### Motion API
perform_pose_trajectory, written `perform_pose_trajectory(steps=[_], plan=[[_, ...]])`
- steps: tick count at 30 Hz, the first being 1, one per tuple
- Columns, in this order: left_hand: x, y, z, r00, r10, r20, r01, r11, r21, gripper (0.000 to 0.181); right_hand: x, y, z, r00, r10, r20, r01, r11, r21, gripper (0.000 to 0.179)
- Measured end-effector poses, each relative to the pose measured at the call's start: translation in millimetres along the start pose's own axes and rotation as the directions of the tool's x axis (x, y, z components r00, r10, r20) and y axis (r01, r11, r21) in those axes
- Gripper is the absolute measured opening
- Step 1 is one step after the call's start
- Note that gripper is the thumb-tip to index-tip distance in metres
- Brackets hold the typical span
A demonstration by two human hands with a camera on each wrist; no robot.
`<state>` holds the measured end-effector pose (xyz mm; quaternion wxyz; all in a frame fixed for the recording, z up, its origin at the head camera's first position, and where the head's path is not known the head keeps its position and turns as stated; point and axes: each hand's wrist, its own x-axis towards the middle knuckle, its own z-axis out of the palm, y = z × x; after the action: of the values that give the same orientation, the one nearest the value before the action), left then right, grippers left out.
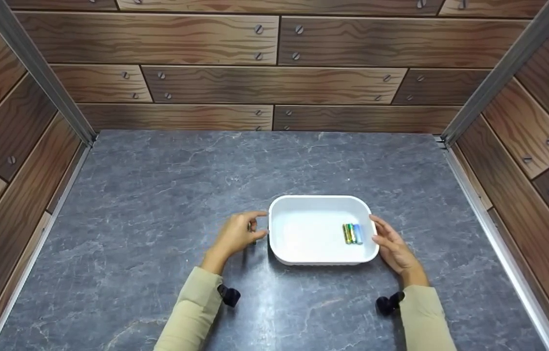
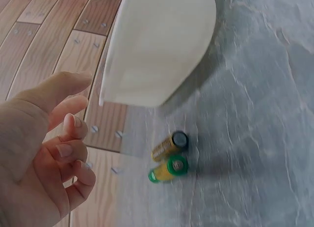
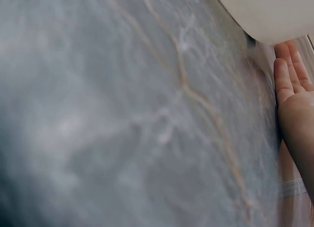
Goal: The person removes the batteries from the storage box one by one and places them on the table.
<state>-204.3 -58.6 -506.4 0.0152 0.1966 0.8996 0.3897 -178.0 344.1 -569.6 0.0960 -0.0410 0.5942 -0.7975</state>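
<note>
A white rectangular tub (image 1: 303,258) stands on the table, with several batteries (image 1: 352,234) side by side near its right inner wall. My left hand (image 1: 235,234) is just off the tub's left side, its thumb and index finger apart and the other fingers loosely bent. In the left wrist view, a gold-and-black battery (image 2: 170,145) and a green-and-gold battery (image 2: 169,169) lie on the table near that hand; the head view mostly hides them behind it. At the tub's right side, my right hand (image 1: 396,251) touches the wall and rim with extended fingers.
The grey marbled table (image 1: 167,195) surrounds the tub. Wood-patterned panels (image 1: 206,39) close in the back and both sides, with metal posts (image 1: 45,73) at the corners. Each sleeve carries a small black device (image 1: 229,295) at the wrist.
</note>
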Motion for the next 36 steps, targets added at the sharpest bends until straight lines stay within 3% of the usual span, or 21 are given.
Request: perform_pose_trajectory(steps=[8, 19, 36], plan=[[7.1, 18.0, 8.7, 0.998, 0.069, 0.01, -0.069, 0.998, 0.0, 0.036, -0.5, -0.5, 0.2, 1.0, -0.008, 0.019, 0.008, 1.0, -0.01, 0.048], [11.5, 42.0, 22.3, 0.987, 0.14, 0.083, -0.142, 0.99, 0.015, 0.037, 0.2, 1.3, -2.3, 0.998, -0.024, 0.061, 0.024, 1.0, 0.012, 0.049], [25.2, 64.6, 61.1, 0.967, 0.172, 0.188, -0.189, 0.979, 0.074, 0.037, 2.6, 2.8, -2.5, 0.998, -0.04, 0.055, 0.04, 0.999, -0.001, 0.049]])
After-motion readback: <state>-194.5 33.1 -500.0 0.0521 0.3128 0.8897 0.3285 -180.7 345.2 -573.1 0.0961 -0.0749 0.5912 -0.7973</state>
